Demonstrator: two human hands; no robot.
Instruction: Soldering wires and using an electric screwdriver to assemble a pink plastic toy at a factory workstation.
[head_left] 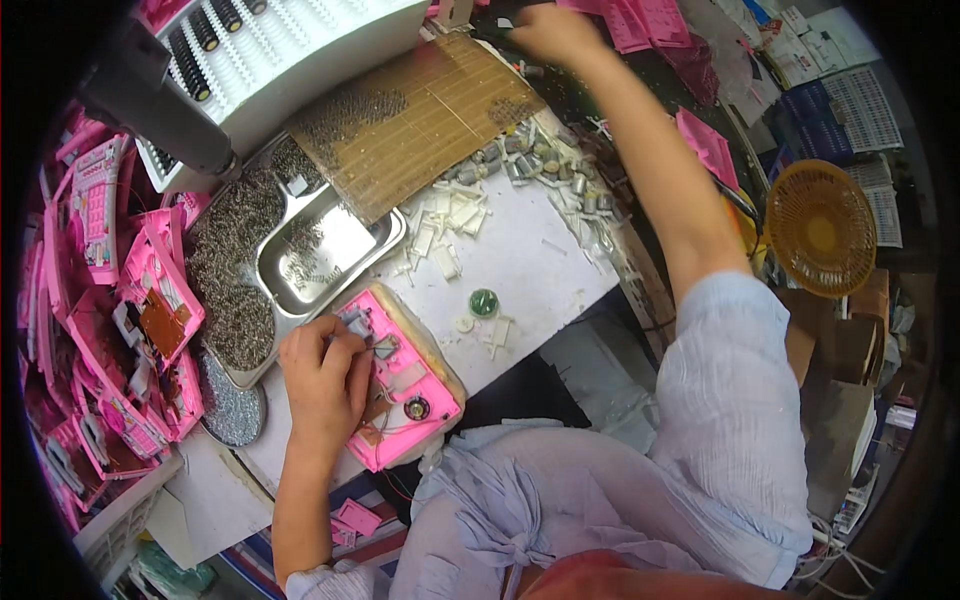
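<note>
A pink plastic toy housing (425, 405) lies open side up on a pale padded block on the table. It has a round speaker (417, 408), thin wires and small grey parts inside. My left hand (325, 375) grips its left side, fingers bent over the edge beside a small grey motor (355, 322). What the fingertips press on is partly hidden. My right hand (558, 38) is stretched out to the far side, beyond the brown corrugated board (440, 110). Motion smears its fingers, so I cannot tell what they hold.
A metal tray (325, 285) full of small screws stands left of the board. Small motors (530, 160) and white plastic pieces (450, 220) lie loose on the table. A green-topped round container (484, 303) sits nearby. Pink housings (120, 330) pile up at the left; an amber basket (822, 228) is at right.
</note>
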